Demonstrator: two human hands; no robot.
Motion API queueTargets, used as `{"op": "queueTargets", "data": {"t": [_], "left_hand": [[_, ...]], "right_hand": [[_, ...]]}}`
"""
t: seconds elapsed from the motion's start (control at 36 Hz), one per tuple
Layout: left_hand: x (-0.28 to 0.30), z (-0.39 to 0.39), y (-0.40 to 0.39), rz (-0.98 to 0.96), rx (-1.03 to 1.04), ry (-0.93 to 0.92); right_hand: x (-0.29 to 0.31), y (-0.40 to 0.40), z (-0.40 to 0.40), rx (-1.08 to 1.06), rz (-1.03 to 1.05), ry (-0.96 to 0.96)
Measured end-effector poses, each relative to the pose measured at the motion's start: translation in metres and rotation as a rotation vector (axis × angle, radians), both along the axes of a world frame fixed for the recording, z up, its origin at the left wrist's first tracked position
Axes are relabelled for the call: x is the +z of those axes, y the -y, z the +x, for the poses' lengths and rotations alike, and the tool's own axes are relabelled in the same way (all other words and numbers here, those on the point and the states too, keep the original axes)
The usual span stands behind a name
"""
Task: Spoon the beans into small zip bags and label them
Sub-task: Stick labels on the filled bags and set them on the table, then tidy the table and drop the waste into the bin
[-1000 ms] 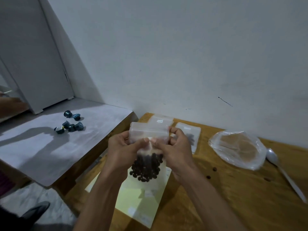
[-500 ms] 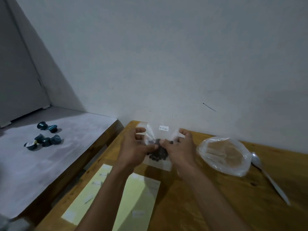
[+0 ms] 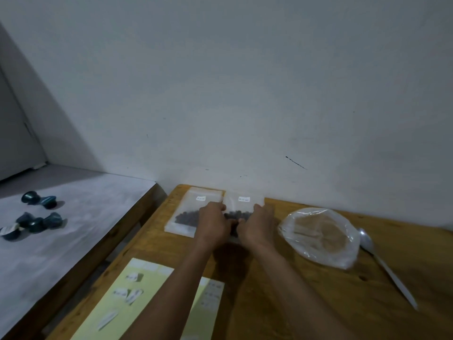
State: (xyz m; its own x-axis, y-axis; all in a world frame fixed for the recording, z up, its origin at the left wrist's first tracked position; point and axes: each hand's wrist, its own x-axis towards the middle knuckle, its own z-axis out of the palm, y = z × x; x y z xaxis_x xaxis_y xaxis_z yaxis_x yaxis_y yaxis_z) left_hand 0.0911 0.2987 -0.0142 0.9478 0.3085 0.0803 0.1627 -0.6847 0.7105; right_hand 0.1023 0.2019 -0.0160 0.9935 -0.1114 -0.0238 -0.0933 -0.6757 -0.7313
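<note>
Labelled zip bag of beans laid flat at the far edge of the wooden table (image 3: pixel 318 303).

The right-hand zip bag (image 3: pixel 241 204) is pressed down by the left hand (image 3: pixel 213 223) and the right hand (image 3: pixel 257 225); whether the fingers pinch it cannot be told. A second filled bag (image 3: pixel 193 212) lies just left.

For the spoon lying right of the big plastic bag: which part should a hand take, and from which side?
Probably the handle of the spoon, near its free end, taken from above or from the right. It lies flat on the table with the bowl end close against the large plastic bag, so that end looks crowded, while the handle runs clear toward the near right.
</note>
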Motion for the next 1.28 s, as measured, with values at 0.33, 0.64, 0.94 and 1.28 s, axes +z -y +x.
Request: {"op": "queueTargets", "data": {"t": [0.33,0.64,0.94,1.28], "left_hand": [[-0.007,-0.001,0.006,0.093,-0.039,0.044],[0.008,-0.036,0.015,0.059,-0.028,0.189],[-0.023,-0.096,0.063,0.025,-0.171,0.188],[-0.047,-0.108,0.086,0.147,-0.192,0.179]], "right_hand": [[-0.012,0.002,-0.007,0.052,-0.101,0.041],[0.004,0.036,-0.068,0.183,0.081,0.156],[-0.014,0.151,-0.091,0.154,-0.257,0.1],[-0.025,0.161,-0.056,0.269,-0.211,0.121]]}}
